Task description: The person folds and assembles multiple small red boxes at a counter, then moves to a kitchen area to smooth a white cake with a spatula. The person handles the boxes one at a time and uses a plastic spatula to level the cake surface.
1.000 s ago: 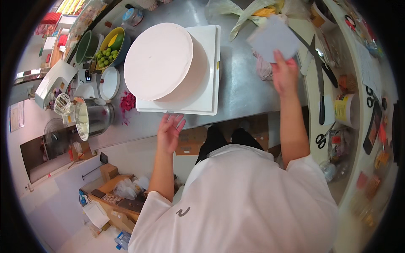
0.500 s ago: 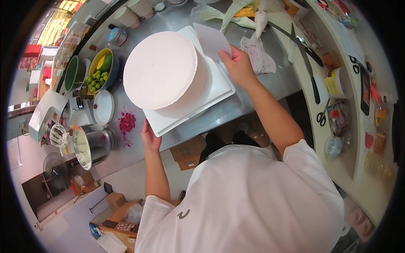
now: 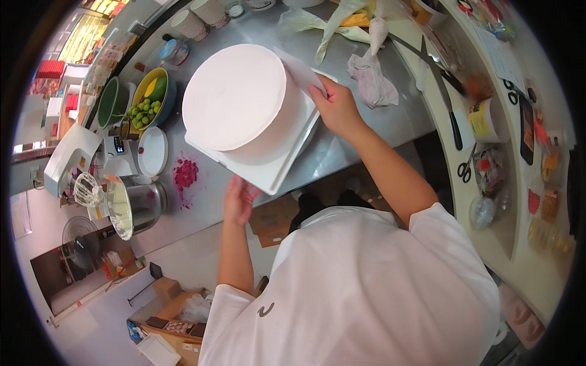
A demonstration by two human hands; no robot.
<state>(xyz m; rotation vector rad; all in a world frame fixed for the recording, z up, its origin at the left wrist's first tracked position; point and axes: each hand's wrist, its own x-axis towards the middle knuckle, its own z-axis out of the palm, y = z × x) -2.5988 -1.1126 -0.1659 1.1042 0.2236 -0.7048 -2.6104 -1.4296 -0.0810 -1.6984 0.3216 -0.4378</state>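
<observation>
Our right hand (image 3: 339,110) pinches a pale scraper (image 3: 304,71) beside the white cake (image 3: 235,97), which sits on a square board (image 3: 271,177) just beyond our left hand (image 3: 241,199), loosely open at its edge.

Stainless-steel worktable (image 3: 360,140) runs from centre to top of frame. On it: paper cups (image 3: 185,25), fruit bowl (image 3: 169,100) upper left; white plate (image 3: 154,152), steel mixing bowl (image 3: 148,204), magenta crumbs (image 3: 185,174) centre left; crumpled cloth (image 3: 373,85), piping bags (image 3: 378,36) upper right. Square white cake board (image 3: 267,174) mid-frame, its underside hidden.
</observation>
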